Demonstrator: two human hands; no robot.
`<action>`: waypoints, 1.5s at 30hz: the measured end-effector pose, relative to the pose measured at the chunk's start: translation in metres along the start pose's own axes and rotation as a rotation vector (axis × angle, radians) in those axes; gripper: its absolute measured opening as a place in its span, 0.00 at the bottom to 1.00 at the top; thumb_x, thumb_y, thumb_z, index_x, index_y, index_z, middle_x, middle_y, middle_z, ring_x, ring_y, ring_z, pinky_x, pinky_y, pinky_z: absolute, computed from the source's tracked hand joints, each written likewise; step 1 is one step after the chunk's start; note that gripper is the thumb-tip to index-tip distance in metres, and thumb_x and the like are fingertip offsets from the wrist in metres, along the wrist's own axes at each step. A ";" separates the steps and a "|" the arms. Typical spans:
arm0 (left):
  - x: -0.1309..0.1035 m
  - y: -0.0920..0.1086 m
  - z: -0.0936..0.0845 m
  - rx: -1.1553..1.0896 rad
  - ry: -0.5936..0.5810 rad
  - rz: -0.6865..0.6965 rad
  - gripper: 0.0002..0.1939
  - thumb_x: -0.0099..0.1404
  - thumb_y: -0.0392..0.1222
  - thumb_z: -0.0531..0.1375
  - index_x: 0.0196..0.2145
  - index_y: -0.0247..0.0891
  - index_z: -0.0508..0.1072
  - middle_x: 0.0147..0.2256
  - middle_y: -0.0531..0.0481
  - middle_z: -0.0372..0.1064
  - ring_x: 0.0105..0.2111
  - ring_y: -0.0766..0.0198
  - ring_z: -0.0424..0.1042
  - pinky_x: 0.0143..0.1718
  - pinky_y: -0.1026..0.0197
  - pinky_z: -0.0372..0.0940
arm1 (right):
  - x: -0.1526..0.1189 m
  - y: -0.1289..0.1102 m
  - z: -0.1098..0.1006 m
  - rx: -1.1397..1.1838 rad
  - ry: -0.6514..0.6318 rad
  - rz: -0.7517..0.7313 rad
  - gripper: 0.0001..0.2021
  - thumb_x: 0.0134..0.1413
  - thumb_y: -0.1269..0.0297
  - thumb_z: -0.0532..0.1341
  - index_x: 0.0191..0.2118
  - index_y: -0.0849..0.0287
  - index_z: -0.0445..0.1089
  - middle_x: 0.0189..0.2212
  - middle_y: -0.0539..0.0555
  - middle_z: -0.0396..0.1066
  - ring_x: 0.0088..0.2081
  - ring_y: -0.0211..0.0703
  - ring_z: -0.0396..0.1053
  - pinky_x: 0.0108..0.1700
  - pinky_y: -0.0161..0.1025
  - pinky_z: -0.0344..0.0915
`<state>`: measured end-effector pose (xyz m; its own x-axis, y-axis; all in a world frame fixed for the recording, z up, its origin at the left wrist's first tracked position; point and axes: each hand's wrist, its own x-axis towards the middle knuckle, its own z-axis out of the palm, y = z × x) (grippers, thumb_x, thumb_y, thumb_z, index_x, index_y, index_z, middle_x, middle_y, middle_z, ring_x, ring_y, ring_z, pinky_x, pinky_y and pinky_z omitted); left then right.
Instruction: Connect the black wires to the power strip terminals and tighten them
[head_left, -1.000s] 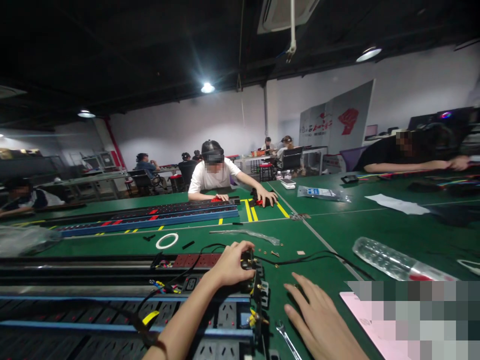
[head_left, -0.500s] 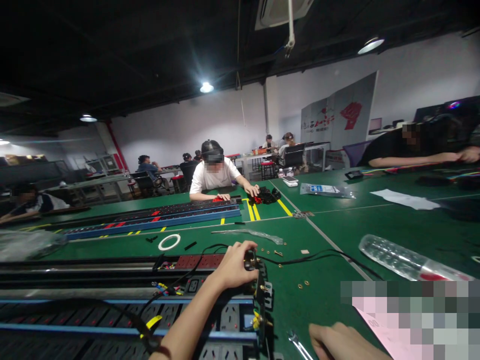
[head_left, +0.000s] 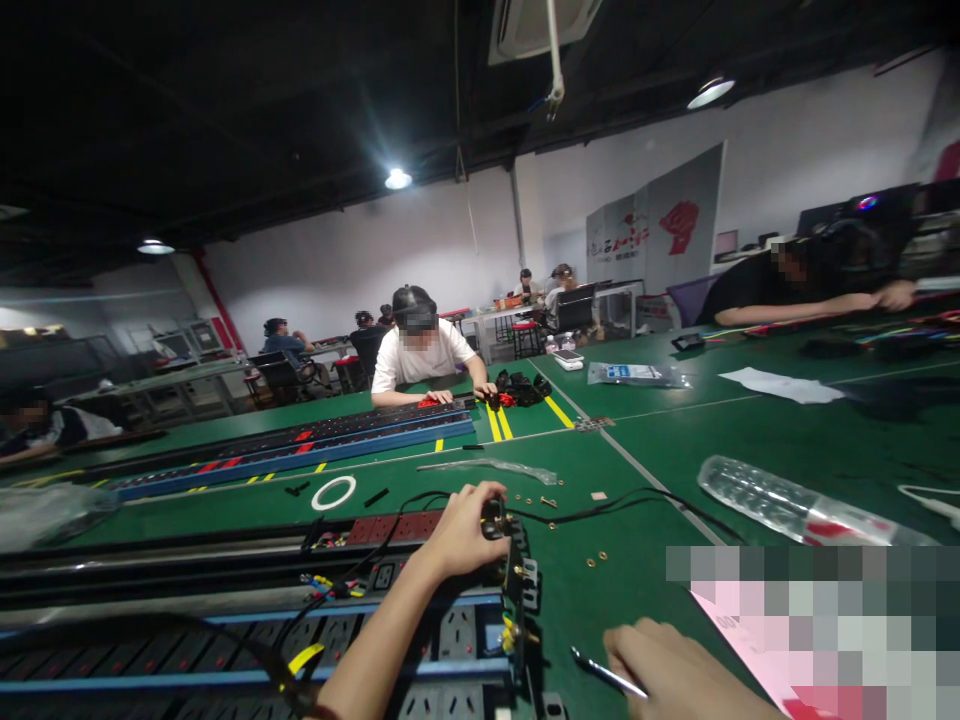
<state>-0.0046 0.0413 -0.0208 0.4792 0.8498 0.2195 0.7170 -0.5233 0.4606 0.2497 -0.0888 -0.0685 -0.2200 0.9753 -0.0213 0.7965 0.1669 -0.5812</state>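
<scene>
My left hand (head_left: 471, 530) reaches across several long power strips and is closed around the end of one, thumb and fingers on either side of its black end cap (head_left: 493, 518). Brass-coloured posts show on the end plates, and yellow terminals (head_left: 510, 633) stick out of a nearer strip (head_left: 450, 640) with blue edges. At the lower right, my right hand (head_left: 660, 665) is closed on a metal wrench (head_left: 606, 672), whose head points left towards the strips. The fingertips of the right hand are partly hidden.
Brass nuts (head_left: 596, 558), a black cable (head_left: 622, 508) and a clear plastic bottle (head_left: 795, 510) lie on the green table (head_left: 637, 590). A roll of white tape (head_left: 334, 492) sits beyond the strips. A co-worker (head_left: 420, 350) handles red and black parts opposite.
My right hand has closed on the wrench and tilted it; before, the wrench lay beside the hand. My left hand keeps its place on the strip's end. The view has shifted slightly.
</scene>
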 end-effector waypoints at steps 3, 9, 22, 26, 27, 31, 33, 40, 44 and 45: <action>0.000 -0.001 0.001 -0.004 -0.001 0.001 0.31 0.55 0.46 0.68 0.55 0.45 0.66 0.47 0.45 0.68 0.47 0.50 0.67 0.50 0.52 0.63 | 0.030 -0.020 -0.007 0.359 0.018 -0.007 0.05 0.45 0.67 0.54 0.22 0.56 0.63 0.25 0.54 0.67 0.29 0.45 0.65 0.29 0.37 0.54; 0.001 0.000 0.001 -0.017 0.018 0.025 0.29 0.55 0.48 0.68 0.54 0.43 0.67 0.48 0.45 0.69 0.48 0.50 0.67 0.51 0.51 0.63 | 0.122 -0.047 0.000 1.609 0.001 0.008 0.14 0.31 0.70 0.57 0.21 0.55 0.46 0.18 0.42 0.43 0.19 0.31 0.41 0.18 0.29 0.41; 0.001 -0.001 0.002 -0.038 0.026 0.036 0.30 0.52 0.44 0.70 0.52 0.43 0.68 0.47 0.46 0.71 0.47 0.50 0.68 0.49 0.52 0.64 | 0.172 -0.026 0.035 1.905 -0.130 0.003 0.19 0.39 0.66 0.67 0.22 0.57 0.51 0.18 0.41 0.52 0.15 0.24 0.42 0.12 0.23 0.39; 0.001 -0.002 0.004 -0.034 0.041 0.039 0.30 0.52 0.41 0.70 0.51 0.43 0.68 0.47 0.48 0.71 0.47 0.52 0.69 0.49 0.52 0.63 | 0.168 -0.030 0.036 1.853 -0.072 0.031 0.18 0.37 0.69 0.68 0.24 0.58 0.55 0.24 0.47 0.66 0.16 0.21 0.45 0.12 0.21 0.40; 0.001 -0.002 0.004 -0.036 0.044 0.036 0.30 0.52 0.42 0.70 0.51 0.43 0.68 0.47 0.48 0.71 0.47 0.52 0.69 0.49 0.52 0.63 | 0.166 -0.032 0.035 1.831 -0.070 0.033 0.18 0.37 0.69 0.68 0.24 0.59 0.55 0.27 0.49 0.68 0.16 0.21 0.46 0.12 0.21 0.40; 0.002 -0.001 0.002 -0.049 0.027 0.041 0.30 0.51 0.41 0.70 0.52 0.42 0.67 0.48 0.47 0.71 0.47 0.52 0.69 0.49 0.53 0.63 | 0.155 -0.041 0.032 1.712 -0.079 0.000 0.20 0.34 0.68 0.69 0.23 0.58 0.53 0.24 0.46 0.66 0.16 0.21 0.45 0.13 0.22 0.39; 0.002 0.000 0.001 -0.056 0.023 0.041 0.31 0.51 0.41 0.70 0.52 0.42 0.67 0.48 0.47 0.72 0.47 0.52 0.68 0.49 0.53 0.63 | 0.151 -0.044 0.030 1.627 -0.089 -0.032 0.21 0.33 0.70 0.69 0.24 0.57 0.51 0.22 0.42 0.62 0.15 0.20 0.45 0.13 0.23 0.38; 0.001 -0.001 0.000 -0.063 0.011 0.041 0.31 0.50 0.39 0.70 0.51 0.43 0.67 0.48 0.48 0.71 0.47 0.52 0.67 0.51 0.52 0.62 | 0.153 -0.044 0.033 1.495 -0.138 -0.016 0.22 0.36 0.67 0.67 0.26 0.54 0.47 0.17 0.36 0.52 0.14 0.21 0.40 0.15 0.25 0.34; 0.001 -0.003 0.002 -0.070 0.009 0.054 0.31 0.50 0.41 0.71 0.51 0.42 0.67 0.48 0.48 0.70 0.47 0.52 0.67 0.51 0.52 0.62 | 0.160 -0.037 0.032 1.401 -0.188 0.029 0.24 0.36 0.63 0.68 0.27 0.53 0.46 0.14 0.34 0.46 0.13 0.23 0.39 0.15 0.26 0.31; 0.001 -0.004 0.002 -0.070 0.011 0.058 0.31 0.49 0.41 0.71 0.50 0.42 0.68 0.47 0.48 0.70 0.47 0.52 0.67 0.50 0.52 0.63 | 0.162 -0.035 0.032 1.379 -0.200 0.031 0.25 0.36 0.61 0.69 0.28 0.52 0.46 0.14 0.34 0.46 0.13 0.23 0.39 0.15 0.26 0.31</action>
<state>-0.0060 0.0446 -0.0240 0.5134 0.8189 0.2566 0.6507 -0.5665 0.5056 0.1680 0.0583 -0.0776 -0.3815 0.9194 -0.0953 -0.3626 -0.2437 -0.8995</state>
